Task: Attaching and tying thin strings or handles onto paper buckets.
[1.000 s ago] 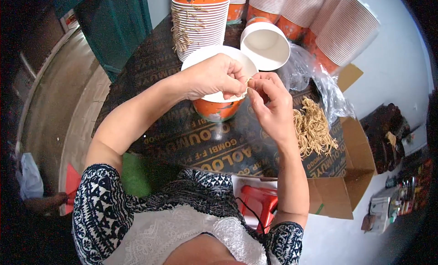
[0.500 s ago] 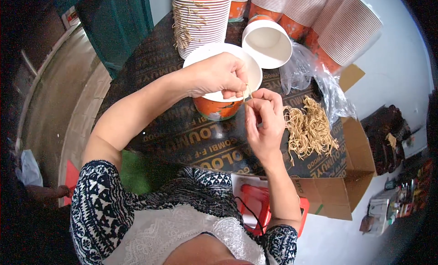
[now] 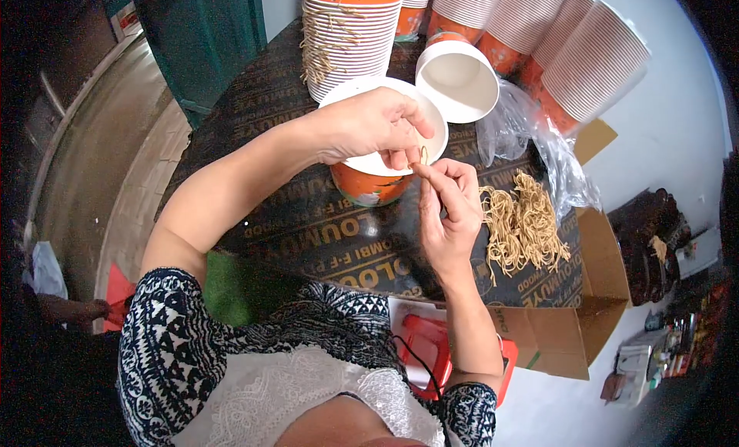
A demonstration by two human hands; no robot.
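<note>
An orange paper cup with a white inside (image 3: 377, 181) stands on the dark printed table top (image 3: 308, 224). My left hand (image 3: 369, 127) hovers over its rim, fingers pinched on a thin noodle strand. My right hand (image 3: 446, 208) sits just right of the cup, its fingertips pinching the same strand at the cup's edge. A loose heap of yellow dried noodles (image 3: 523, 227) lies on the table to the right of my right hand.
Stacks of ribbed orange-and-white cups (image 3: 350, 39) stand at the back, one cup (image 3: 458, 81) lying on its side. A clear plastic bag (image 3: 531, 139) lies by the noodles. An open cardboard box (image 3: 570, 331) and a red object (image 3: 427, 347) sit near me.
My right hand has moved down and slightly nearer to me, away from the cup's rim. My left hand stays over the cup.
</note>
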